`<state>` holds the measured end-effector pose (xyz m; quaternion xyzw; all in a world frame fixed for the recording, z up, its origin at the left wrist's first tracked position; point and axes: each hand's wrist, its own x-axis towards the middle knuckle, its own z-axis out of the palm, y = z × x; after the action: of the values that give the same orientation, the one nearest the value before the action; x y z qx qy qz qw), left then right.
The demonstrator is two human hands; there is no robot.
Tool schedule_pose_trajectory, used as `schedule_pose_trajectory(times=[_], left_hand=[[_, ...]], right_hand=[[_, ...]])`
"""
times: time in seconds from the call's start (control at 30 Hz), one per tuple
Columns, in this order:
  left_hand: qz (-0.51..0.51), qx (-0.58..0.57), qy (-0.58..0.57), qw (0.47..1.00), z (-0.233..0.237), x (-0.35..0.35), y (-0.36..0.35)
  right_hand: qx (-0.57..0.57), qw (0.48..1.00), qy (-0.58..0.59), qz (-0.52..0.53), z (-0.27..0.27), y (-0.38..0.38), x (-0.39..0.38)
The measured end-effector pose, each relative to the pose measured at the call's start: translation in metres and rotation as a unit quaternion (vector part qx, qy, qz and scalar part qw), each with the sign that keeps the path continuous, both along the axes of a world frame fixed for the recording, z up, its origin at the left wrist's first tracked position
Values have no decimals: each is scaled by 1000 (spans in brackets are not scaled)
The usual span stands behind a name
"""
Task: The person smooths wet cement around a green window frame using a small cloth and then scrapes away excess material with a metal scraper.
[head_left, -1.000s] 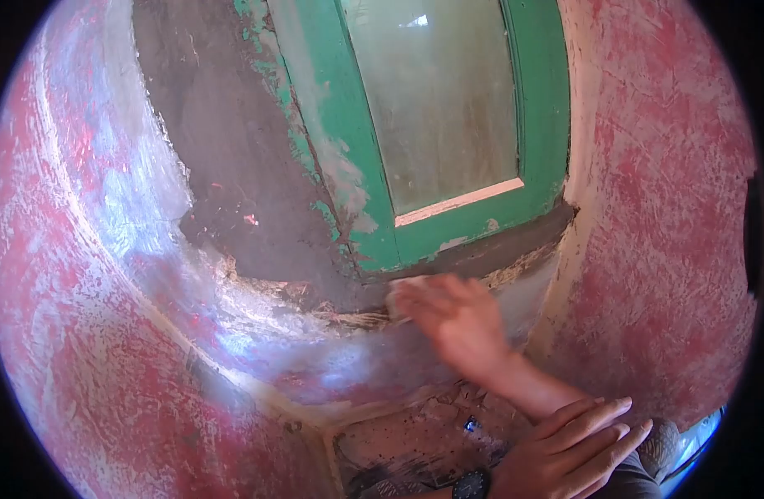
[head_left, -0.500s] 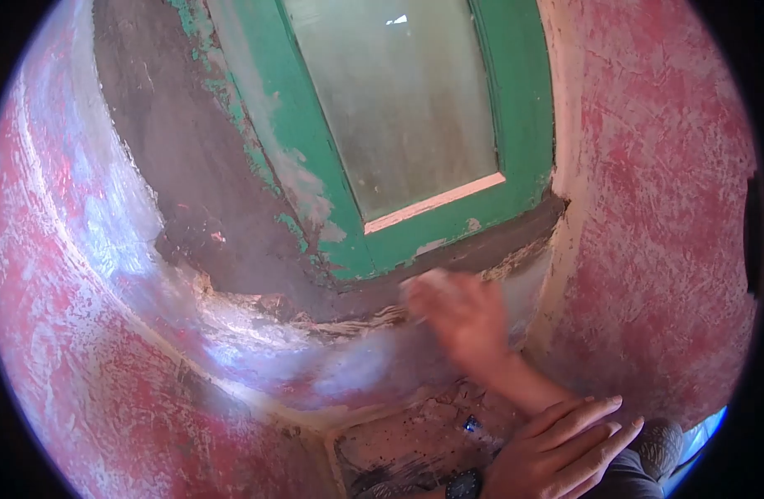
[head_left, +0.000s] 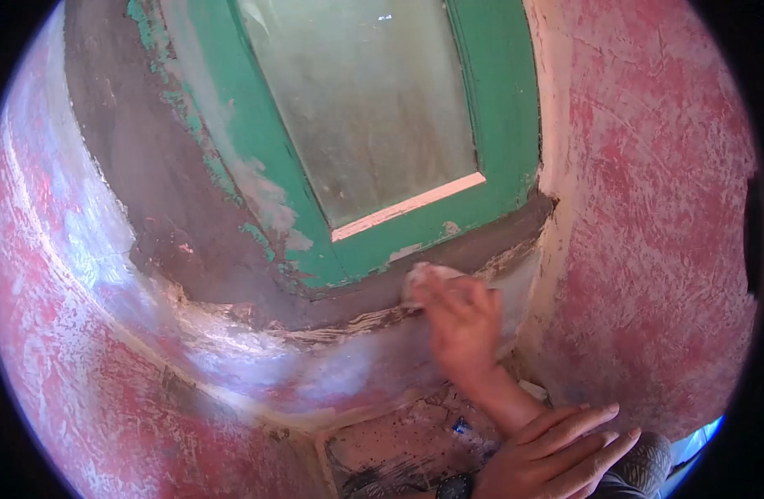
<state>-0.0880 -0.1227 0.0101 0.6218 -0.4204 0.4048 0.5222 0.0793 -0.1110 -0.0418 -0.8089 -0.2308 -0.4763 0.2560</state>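
The pale pad, clamped under the right hand on the flaking sill edge below the green window frame, is best kept flat and rubbed evenly, while the left hand is rested open and empty.

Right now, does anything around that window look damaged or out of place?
Yes: the green wooden window frame has paint flaked off its left edge and lower corner, and the plaster ledge below is cracked, crumbling beside the right hand pressing a pale pad.
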Motion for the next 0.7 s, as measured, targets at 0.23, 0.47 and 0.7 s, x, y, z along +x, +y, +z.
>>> schedule_pose_trajectory(times=[0.23, 0.47, 0.7], left_hand=[[7, 23, -4, 1000, -11, 9, -1], [50, 22, -14, 998, -4, 6, 6], [13, 69, 4, 998, -14, 9, -4]], right_hand=[[-21, 998, -29, 48, -4, -8, 5], [47, 997, 16, -60, 2, -33, 18], [64, 995, 20, 78, 6, 15, -14]])
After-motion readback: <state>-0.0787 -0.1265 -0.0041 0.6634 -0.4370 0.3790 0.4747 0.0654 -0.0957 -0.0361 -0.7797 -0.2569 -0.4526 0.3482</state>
